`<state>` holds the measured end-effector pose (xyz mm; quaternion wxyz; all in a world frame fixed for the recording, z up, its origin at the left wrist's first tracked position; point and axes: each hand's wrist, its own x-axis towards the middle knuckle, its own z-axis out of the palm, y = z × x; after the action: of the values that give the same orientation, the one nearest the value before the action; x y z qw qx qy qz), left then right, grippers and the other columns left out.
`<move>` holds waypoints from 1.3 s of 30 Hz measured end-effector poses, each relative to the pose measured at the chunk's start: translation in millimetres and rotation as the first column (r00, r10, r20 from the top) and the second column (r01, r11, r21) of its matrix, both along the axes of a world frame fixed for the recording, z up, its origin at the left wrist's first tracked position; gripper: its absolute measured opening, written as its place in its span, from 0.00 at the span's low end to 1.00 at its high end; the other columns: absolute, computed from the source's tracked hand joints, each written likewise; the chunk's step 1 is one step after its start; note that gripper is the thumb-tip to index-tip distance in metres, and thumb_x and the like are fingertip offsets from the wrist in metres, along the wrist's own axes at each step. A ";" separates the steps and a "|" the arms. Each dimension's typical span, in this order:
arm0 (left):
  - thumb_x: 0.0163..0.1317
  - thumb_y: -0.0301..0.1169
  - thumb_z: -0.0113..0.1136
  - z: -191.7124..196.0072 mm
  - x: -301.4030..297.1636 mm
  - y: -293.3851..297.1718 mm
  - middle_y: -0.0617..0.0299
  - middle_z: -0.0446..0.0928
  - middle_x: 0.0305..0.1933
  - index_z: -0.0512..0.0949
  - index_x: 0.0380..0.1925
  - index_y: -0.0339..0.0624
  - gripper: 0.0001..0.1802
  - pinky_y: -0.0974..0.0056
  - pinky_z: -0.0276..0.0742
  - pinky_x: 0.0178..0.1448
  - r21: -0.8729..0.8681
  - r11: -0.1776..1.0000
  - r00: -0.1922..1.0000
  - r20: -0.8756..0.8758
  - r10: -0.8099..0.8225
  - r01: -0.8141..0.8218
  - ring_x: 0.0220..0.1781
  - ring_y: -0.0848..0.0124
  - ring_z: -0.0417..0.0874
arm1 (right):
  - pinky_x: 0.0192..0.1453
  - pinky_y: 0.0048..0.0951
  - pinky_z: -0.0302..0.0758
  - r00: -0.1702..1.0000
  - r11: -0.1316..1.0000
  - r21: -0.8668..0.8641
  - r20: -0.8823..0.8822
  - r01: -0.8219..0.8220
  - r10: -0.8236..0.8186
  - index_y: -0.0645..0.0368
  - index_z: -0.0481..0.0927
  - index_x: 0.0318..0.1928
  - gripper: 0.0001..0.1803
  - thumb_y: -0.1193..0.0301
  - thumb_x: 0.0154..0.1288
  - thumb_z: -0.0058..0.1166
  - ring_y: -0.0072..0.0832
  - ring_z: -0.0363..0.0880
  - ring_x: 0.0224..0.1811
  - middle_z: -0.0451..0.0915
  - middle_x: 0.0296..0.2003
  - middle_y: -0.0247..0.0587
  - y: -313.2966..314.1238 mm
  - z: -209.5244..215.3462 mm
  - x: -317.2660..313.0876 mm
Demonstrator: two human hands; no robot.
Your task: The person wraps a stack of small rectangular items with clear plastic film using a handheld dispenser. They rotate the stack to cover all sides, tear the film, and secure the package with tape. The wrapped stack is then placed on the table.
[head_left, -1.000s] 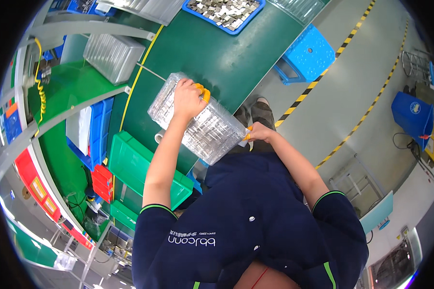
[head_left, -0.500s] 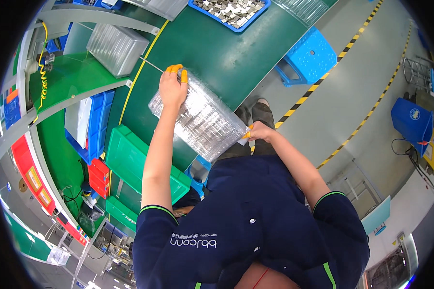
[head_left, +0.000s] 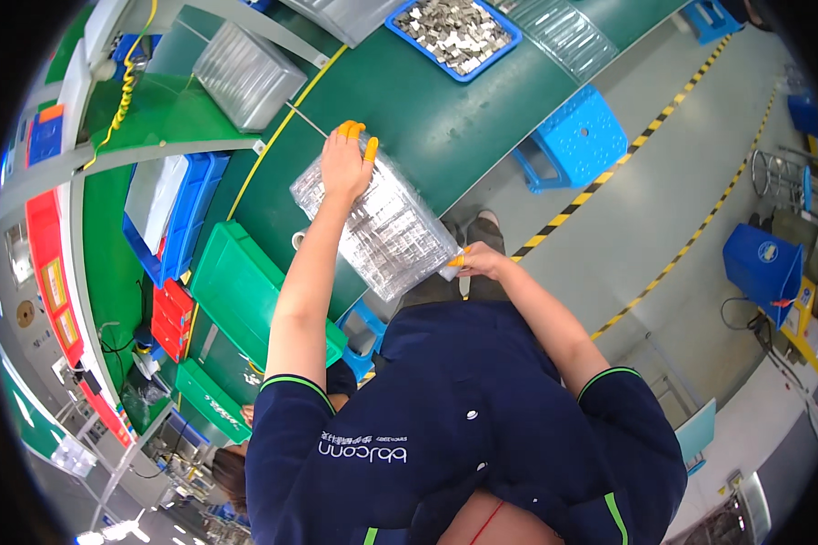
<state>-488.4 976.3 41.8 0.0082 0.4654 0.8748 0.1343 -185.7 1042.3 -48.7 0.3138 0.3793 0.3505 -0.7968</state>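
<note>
A stack of clear plastic trays (head_left: 391, 232), wrapped in film and showing rows of small grey pieces through it, lies aslant at the green table's near edge. My left hand (head_left: 345, 173) lies over its far end, yellow finger covers on the fingertips, fingers bent over the edge and thumb apart on top. At the near right corner, my right hand (head_left: 484, 262) pinches the stack's edge, also wearing yellow finger covers. The undersides of both hands are hidden. Beside my left forearm, part of a white ring-shaped thing (head_left: 298, 240) shows.
A blue tray (head_left: 516, 44) of small metal pieces sits farther along the table (head_left: 427, 118), beside clear trays (head_left: 563, 41). Green bin (head_left: 223, 272), blue bins (head_left: 186, 222) and red boxes (head_left: 173, 318) stand left. A blue stool (head_left: 582, 136) is at right. Another person's head (head_left: 230, 477) shows lower left.
The whole view has shifted and turned a little. Both hands keep their places on the tray stack, which looks little moved. Another person's head and hand now show at lower left.
</note>
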 end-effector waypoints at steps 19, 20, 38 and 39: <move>0.60 0.41 0.46 5.0 78.7 -15.3 0.54 0.66 0.59 0.71 0.50 0.36 0.23 0.57 0.44 0.70 0.074 0.982 0.984 -0.010 0.175 -0.174 0.69 0.59 0.50 | 0.47 0.30 0.78 1.000 0.999 -0.038 0.016 0.014 -0.013 0.66 0.72 0.45 0.19 0.65 0.59 0.56 0.29 0.76 0.43 0.76 0.40 0.41 -7.5 -2.7 0.2; 0.60 0.41 0.46 4.9 83.8 -17.8 0.55 0.66 0.59 0.71 0.49 0.36 0.23 0.57 0.45 0.70 0.072 0.974 0.976 -0.034 0.217 -0.214 0.68 0.59 0.51 | 0.47 0.30 0.78 1.000 0.999 -0.036 0.009 0.012 -0.011 0.66 0.72 0.45 0.19 0.65 0.59 0.56 0.29 0.76 0.43 0.76 0.40 0.41 -9.0 -2.3 -3.3; 0.44 0.30 0.69 -35.6 322.8 -97.9 0.51 0.66 0.45 0.61 0.47 0.34 0.33 0.62 0.65 0.55 -0.225 0.334 -0.036 0.871 0.489 -0.915 0.47 0.64 0.70 | 0.46 0.29 0.80 0.998 0.997 0.071 -0.054 -0.016 0.020 0.65 0.74 0.46 0.21 0.65 0.55 0.60 0.27 0.75 0.45 0.75 0.43 0.38 -12.0 -14.5 7.0; 0.44 0.33 0.70 -38.2 319.3 -91.6 0.50 0.66 0.49 0.59 0.51 0.33 0.38 0.64 0.63 0.59 -0.301 0.297 -0.151 0.886 0.438 -0.906 0.52 0.64 0.69 | 0.45 0.27 0.80 0.996 0.990 0.129 -0.057 -0.060 0.068 0.65 0.74 0.45 0.22 0.63 0.54 0.61 0.26 0.76 0.43 0.76 0.41 0.37 -8.0 -18.8 5.9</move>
<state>-169.1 884.7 3.7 0.2850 -0.2638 0.7565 0.5261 -179.8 1034.3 -67.6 0.3033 0.3624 0.4218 -0.7738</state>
